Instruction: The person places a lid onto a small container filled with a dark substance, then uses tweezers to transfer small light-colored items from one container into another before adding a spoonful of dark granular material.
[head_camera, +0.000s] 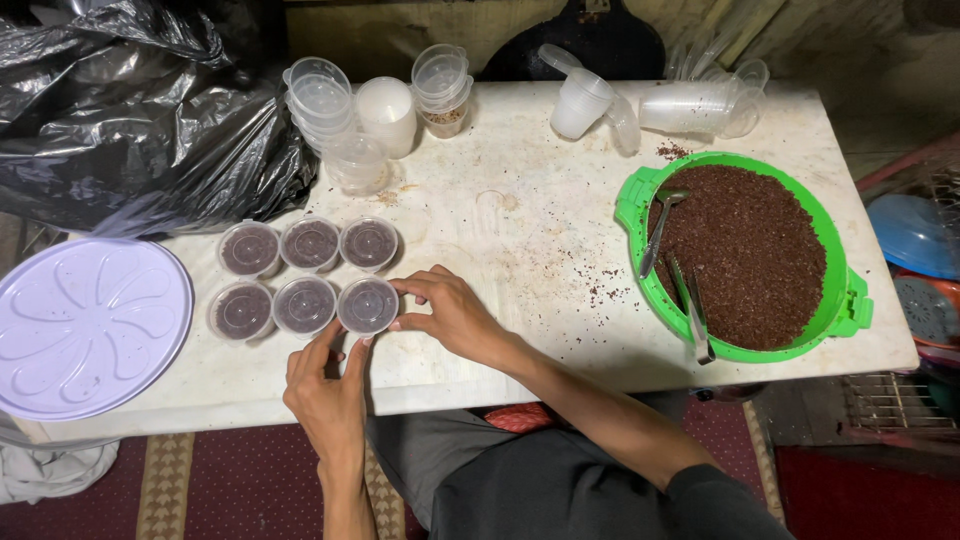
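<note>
Lidded cup (367, 305) sits at the near right end of a double row of six small round cups on the white table (520, 220), and both your hands are closed around it. Your left hand (325, 385) comes up from below, thumb and forefinger curled against the cup's near rim; your right hand (450, 315) reaches in from the right, fingertips pressing along the far edge and top of the clear lid. Held from two sides like this, the cup stays put while the lid is pushed on, as far as I can judge.

Just beside it to the left stand two more filled cups (275, 307), and behind it three others (310, 245), all touching or nearly touching, each showing dark brown filling under a clear lid. The tidy block looks like finished work kept together near your body.

Left of the rows lies a pale purple round tray (85, 325), partly hanging over the table's edge. Behind it bulges a black plastic bag (140, 120). Along the far edge are stacks of empty clear cups and lids (385, 110), with more cups lying on their sides (690, 105) further right.

Well apart on your right sits a green basin (845, 300) full of dark brown grains, two metal spoons (680, 270) resting in it, within reach of your right hand. Stray grains speckle the table between basin and cups.
</note>
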